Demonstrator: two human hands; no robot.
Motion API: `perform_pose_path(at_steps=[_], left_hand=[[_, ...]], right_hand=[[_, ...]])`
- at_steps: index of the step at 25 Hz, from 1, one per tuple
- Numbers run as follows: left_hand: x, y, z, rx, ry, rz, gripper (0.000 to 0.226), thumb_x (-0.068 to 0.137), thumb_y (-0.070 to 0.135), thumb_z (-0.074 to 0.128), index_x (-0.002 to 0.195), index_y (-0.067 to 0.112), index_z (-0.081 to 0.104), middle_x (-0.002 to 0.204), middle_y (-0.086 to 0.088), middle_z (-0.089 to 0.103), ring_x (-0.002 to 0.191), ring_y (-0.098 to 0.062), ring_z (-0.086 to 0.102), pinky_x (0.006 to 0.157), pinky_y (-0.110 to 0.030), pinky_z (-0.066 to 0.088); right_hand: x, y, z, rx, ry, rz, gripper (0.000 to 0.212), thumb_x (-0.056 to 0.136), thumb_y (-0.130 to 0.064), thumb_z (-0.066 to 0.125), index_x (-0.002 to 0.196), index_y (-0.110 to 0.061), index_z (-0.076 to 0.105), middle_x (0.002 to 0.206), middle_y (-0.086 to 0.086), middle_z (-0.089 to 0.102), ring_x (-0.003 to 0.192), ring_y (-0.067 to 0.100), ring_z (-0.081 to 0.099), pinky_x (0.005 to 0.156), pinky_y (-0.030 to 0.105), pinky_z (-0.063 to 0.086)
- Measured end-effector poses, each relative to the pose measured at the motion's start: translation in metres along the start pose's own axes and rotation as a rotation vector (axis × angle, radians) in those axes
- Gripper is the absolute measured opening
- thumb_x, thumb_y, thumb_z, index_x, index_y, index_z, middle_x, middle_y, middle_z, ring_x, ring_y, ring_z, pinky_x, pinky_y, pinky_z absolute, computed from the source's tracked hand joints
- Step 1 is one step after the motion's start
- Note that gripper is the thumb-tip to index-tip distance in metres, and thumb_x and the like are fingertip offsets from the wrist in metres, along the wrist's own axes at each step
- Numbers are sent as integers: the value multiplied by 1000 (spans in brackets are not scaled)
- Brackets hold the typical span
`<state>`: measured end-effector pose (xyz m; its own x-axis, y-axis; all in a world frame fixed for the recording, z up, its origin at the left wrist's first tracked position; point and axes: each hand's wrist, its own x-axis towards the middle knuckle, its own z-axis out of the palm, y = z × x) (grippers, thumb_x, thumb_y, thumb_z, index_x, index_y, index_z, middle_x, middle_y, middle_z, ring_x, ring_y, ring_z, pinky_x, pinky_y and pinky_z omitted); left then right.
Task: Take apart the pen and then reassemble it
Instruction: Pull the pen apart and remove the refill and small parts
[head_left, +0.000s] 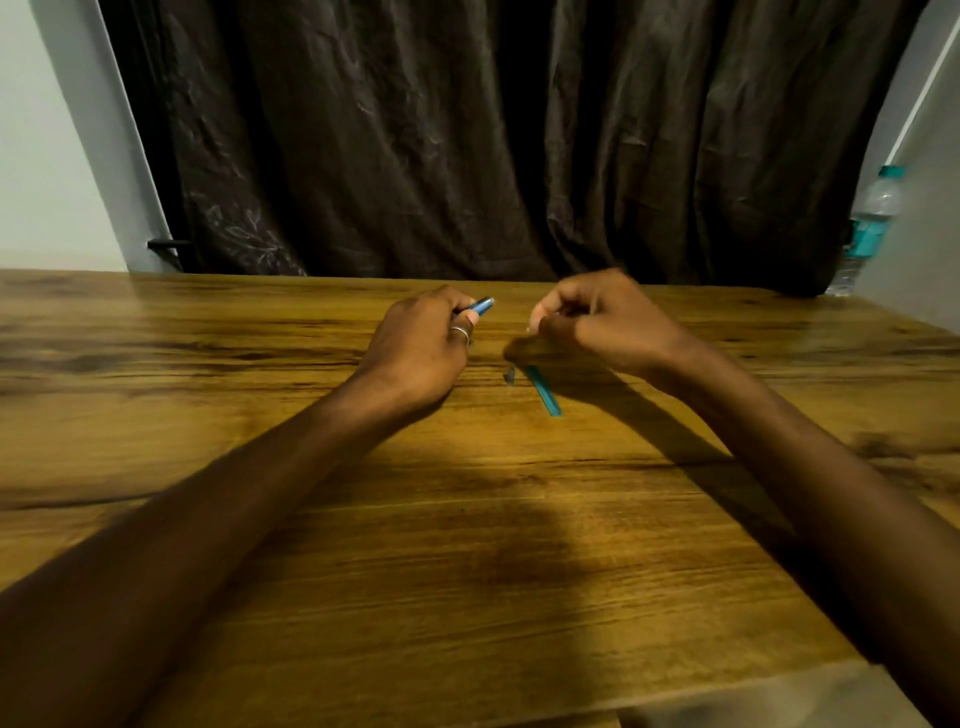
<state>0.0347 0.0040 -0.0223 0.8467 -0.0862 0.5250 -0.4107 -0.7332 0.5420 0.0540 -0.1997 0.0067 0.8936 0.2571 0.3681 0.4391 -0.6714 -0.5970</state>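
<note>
Pen parts are being held and laid out on the wooden table (208, 519).

A blue pen barrel (482, 305) is being gripped by the curled left hand (423, 345), its long axis pointing up and right past the fingertips. The right hand (592, 322) is being kept curled, fingers pressed together; whether anything is being pinched cannot be told. Just below the right hand, a teal piece (543, 391) is lying diagonally beside a small grey part (510, 375).

wooden tabletop (519, 545): honey-brown, dark streaky grain
pleated fabric curtain (467, 130): dark brown, faint leaf print low left
slim plastic pen barrel (482, 305): blue
flat plastic pen piece (544, 391): teal
clear plastic bottle (870, 228): teal cap, teal label
thin metal ring (461, 332): silver
</note>
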Motion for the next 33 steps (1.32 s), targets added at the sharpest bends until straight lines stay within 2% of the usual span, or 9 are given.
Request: perform_pose_path(at_steps=[2, 4, 7, 14, 17, 22, 25, 29, 33], left_hand=[[1, 0, 0, 37, 44, 1, 27, 103, 25, 49, 123, 19, 66, 109, -4, 71, 93, -19, 63, 79, -36, 52], [2, -1, 0, 46, 67, -11, 26, 103, 25, 49, 121, 18, 67, 109, -5, 72, 94, -21, 64, 81, -41, 54], [2, -1, 1, 53, 64, -5, 25, 103, 24, 50, 120, 18, 67, 112, -5, 72, 97, -21, 64, 84, -41, 54], [2, -3, 6, 22, 40, -28, 24, 102, 25, 51, 122, 22, 66, 103, 8, 63, 86, -8, 57, 63, -19, 40], [3, -2, 7, 6, 21, -44, 25, 102, 26, 51, 123, 24, 64, 105, 8, 64, 86, -5, 58, 65, -19, 42], [0, 1, 4, -11, -8, -33, 25, 102, 26, 52, 124, 24, 64, 115, 3, 67, 96, -12, 60, 75, -29, 46], [-1, 3, 2, -6, -40, 3, 23, 102, 26, 51, 120, 24, 64, 109, 3, 66, 90, -13, 60, 75, -31, 48], [-3, 4, 1, 92, -73, 104, 23, 103, 26, 47, 121, 23, 63, 110, 2, 61, 93, -14, 56, 76, -32, 45], [-5, 5, -4, 213, -90, 156, 27, 103, 27, 44, 126, 26, 59, 118, 0, 61, 107, -20, 55, 94, -48, 46]], right_hand=[[-4, -1, 0, -31, -304, 18, 11, 87, -16, 71, 84, -22, 79, 78, -9, 78, 72, 1, 71, 61, 14, 51], [-7, -2, 0, -5, -449, 1, 9, 86, -11, 73, 85, -17, 80, 73, -8, 77, 63, -1, 68, 55, 14, 50], [-8, -4, -1, -4, -502, -16, 9, 84, -9, 76, 85, -17, 80, 81, -4, 79, 72, 4, 70, 64, 18, 55], [-11, -9, -7, -92, -577, 39, 11, 81, -9, 79, 90, -16, 80, 91, 0, 80, 86, 9, 72, 75, 17, 56], [-11, -10, -11, -17, -533, 74, 11, 85, -9, 75, 94, -13, 79, 90, -2, 80, 83, 4, 71, 70, 15, 56], [-5, -9, -8, 39, -207, 82, 11, 90, -12, 67, 93, -16, 78, 89, -2, 77, 79, 4, 69, 68, 18, 49], [-4, -8, -1, 198, -67, 124, 13, 92, -9, 65, 93, -15, 76, 84, -2, 75, 71, 1, 65, 60, 14, 48], [-3, -10, 13, 617, -54, 231, 15, 94, 2, 59, 99, -4, 72, 89, 11, 74, 79, 12, 73, 71, 20, 60], [-2, -12, 22, 924, -74, 340, 18, 94, 7, 57, 101, -2, 70, 90, 15, 77, 82, 17, 76, 70, 20, 60]])
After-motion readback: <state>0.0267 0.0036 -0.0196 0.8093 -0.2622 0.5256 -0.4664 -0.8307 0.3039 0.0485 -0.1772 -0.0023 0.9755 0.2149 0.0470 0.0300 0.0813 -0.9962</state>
